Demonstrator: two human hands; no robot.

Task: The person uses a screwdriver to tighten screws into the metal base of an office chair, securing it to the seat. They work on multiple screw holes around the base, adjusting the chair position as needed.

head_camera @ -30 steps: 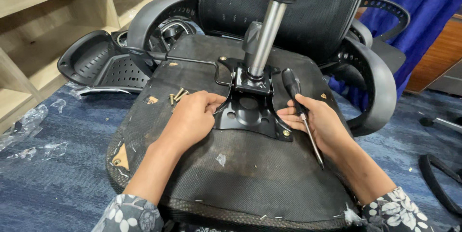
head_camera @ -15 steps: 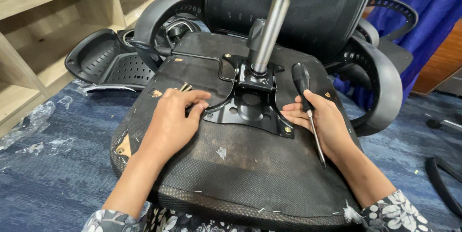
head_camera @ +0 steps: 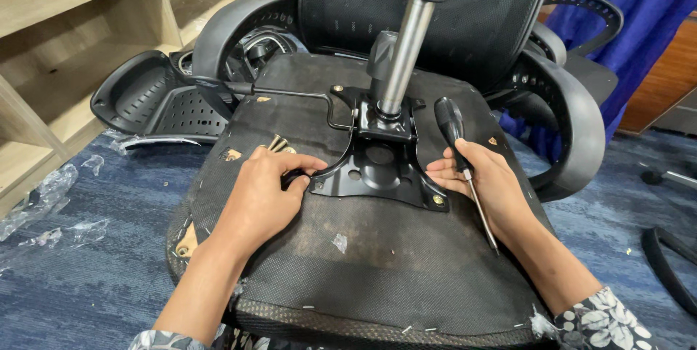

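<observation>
— Fingers first: what are yours doing on each side?

— Your left hand lies palm down on the upturned chair seat, fingers curled loosely with the tips at the near left corner of the black metal mounting plate. They touch the plate's edge but close around nothing. Your right hand has its fingers wrapped around a screwdriver: the black handle sticks up past your thumb, and the thin shaft runs down over the back of your hand toward your wrist.

— And where does the plate sit?

— Flat on the underside of the seat, near its middle, between your two hands. A brass-coloured screw head shows in its near right corner, just beside your right fingertips. The silver gas-lift column rises from the plate, tilted away from you, and a thin black lever rod runs off to the left.

— Anything loose nearby?

— A few brass screws lie on the seat just above your left hand. Beyond the seat stand the mesh backrest and curved armrests.
</observation>
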